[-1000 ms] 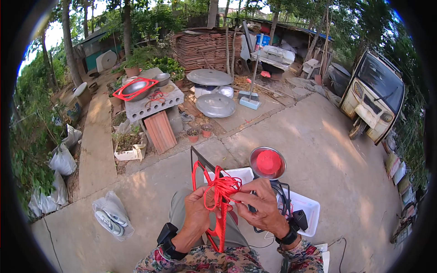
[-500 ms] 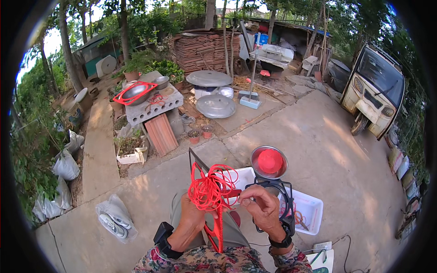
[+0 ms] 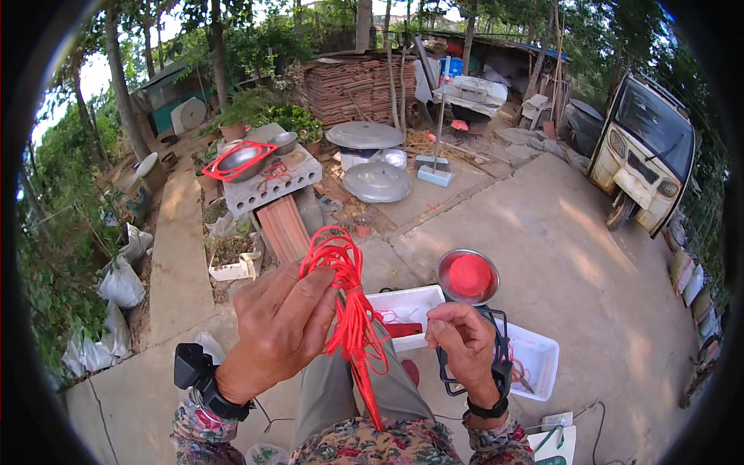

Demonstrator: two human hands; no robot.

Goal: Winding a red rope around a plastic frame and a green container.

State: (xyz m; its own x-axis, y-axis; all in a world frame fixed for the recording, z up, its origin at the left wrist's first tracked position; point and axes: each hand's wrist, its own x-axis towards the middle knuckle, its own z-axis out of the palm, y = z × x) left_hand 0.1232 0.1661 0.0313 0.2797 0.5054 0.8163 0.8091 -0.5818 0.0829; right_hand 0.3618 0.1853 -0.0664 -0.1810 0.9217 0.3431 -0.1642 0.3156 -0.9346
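Observation:
A loose bundle of thin red cord hangs in front of me, gathered near its middle, its loops upward. My left hand is closed round the upper loops. From the bundle's lower end a tighter red strand runs down to my lap. My right hand is held apart from the bundle, fingers curled and thumb against the index finger. Whatever it pinches, if anything, is hidden. Below and behind the right hand is a black metal frame. Beyond the cord, a white box contains a flat red piece and thin red strands.
A metal basin with a round red thing stands beyond the box. To the right lies a white tray with cord and a tool. Metal lids, a concrete block and a three-wheeled vehicle are farther off.
My left hand has lifted the cord bundle and turned it, palm now away from view. The right hand has drawn apart from the cord. The flat red piece beside it now shows in the box.

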